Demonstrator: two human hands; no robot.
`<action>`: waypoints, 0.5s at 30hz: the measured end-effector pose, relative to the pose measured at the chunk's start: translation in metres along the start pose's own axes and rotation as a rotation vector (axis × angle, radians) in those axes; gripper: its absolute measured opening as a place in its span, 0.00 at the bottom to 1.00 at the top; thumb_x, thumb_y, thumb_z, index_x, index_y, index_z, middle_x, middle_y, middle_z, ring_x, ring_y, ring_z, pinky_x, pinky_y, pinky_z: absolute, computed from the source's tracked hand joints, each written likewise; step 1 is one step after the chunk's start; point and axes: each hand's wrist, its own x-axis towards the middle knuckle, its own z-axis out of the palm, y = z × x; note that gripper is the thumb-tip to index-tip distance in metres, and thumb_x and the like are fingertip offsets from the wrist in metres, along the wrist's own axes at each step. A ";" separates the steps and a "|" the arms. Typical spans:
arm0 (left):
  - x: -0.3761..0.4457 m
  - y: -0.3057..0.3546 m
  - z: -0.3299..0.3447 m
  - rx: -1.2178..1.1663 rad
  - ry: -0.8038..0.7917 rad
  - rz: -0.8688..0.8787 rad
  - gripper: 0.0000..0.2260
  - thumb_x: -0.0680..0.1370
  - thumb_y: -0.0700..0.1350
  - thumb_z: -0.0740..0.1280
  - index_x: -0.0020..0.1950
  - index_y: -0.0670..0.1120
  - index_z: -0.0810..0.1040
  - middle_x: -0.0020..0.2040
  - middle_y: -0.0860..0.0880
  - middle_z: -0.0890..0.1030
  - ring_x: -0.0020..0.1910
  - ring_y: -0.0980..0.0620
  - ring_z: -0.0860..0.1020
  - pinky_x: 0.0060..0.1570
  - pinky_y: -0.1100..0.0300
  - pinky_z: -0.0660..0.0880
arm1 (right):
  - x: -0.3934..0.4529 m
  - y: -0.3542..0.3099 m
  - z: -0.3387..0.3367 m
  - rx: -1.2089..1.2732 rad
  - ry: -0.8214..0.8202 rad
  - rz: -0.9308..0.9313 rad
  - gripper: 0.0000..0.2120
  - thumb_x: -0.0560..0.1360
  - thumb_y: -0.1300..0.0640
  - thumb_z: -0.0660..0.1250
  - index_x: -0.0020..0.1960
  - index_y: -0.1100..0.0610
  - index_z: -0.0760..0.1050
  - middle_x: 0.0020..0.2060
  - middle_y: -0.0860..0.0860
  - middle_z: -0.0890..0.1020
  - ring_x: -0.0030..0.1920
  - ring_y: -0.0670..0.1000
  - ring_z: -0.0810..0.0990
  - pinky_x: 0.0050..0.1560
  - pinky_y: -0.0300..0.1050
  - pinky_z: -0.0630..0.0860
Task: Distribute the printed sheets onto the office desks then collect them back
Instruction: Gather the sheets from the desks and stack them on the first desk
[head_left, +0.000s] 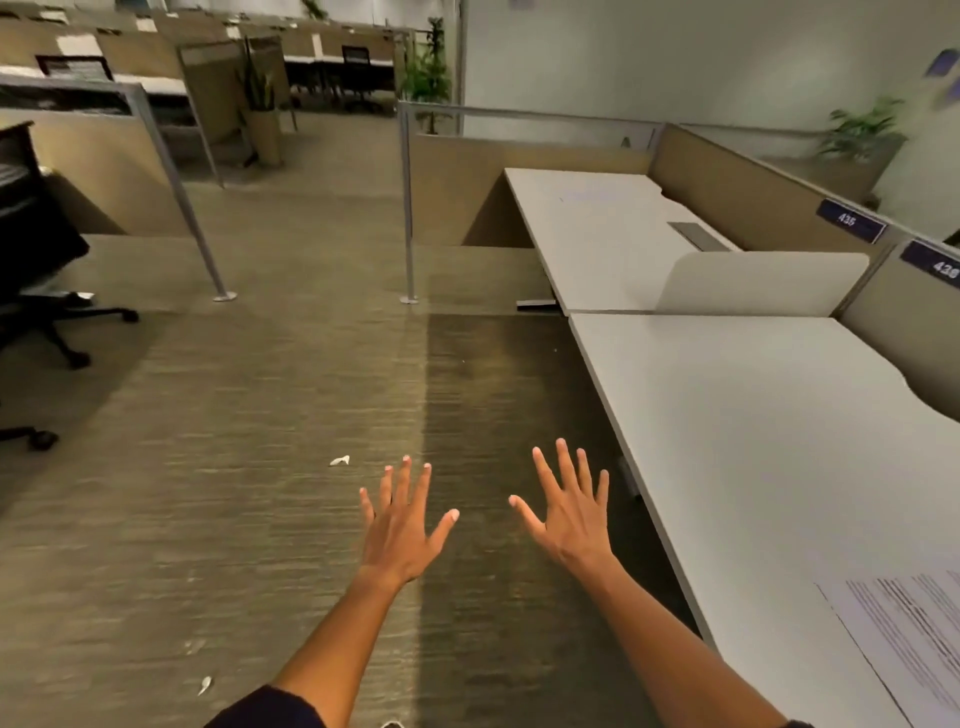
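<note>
My left hand (401, 525) and my right hand (569, 512) are stretched out in front of me over the carpet, backs up, fingers spread wide, holding nothing. To their right runs a white office desk (753, 415). A printed sheet (904, 639) with dark text lines lies flat on its near right part, partly cut off by the frame edge. A second white desk (597, 228) stands beyond it, behind a low white divider (763, 283), with no sheet visible on it.
Beige cubicle partitions (753, 182) with number plates back the desks. Metal partition posts (408, 208) stand on the carpet ahead. A black office chair (36, 291) sits at the left. Small paper scraps (340, 460) lie on the floor. Potted plants stand farther back.
</note>
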 end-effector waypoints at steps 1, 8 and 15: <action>0.025 -0.004 -0.006 -0.001 -0.010 0.010 0.37 0.75 0.71 0.51 0.79 0.54 0.49 0.81 0.47 0.46 0.80 0.43 0.46 0.74 0.34 0.44 | 0.024 -0.004 -0.001 0.003 0.005 0.014 0.38 0.72 0.23 0.39 0.78 0.38 0.40 0.79 0.49 0.39 0.78 0.56 0.36 0.73 0.63 0.33; 0.182 -0.049 -0.042 0.029 -0.015 0.086 0.37 0.76 0.69 0.53 0.80 0.53 0.51 0.81 0.47 0.47 0.80 0.42 0.47 0.74 0.33 0.43 | 0.168 -0.038 -0.004 0.026 0.023 0.090 0.39 0.72 0.24 0.38 0.78 0.39 0.38 0.79 0.49 0.37 0.78 0.56 0.36 0.73 0.63 0.33; 0.322 -0.070 -0.037 0.058 -0.043 0.104 0.37 0.76 0.70 0.52 0.80 0.54 0.50 0.81 0.47 0.46 0.80 0.42 0.47 0.74 0.33 0.44 | 0.303 -0.044 0.023 0.049 0.012 0.107 0.38 0.72 0.24 0.39 0.78 0.39 0.38 0.79 0.49 0.38 0.79 0.56 0.36 0.75 0.64 0.38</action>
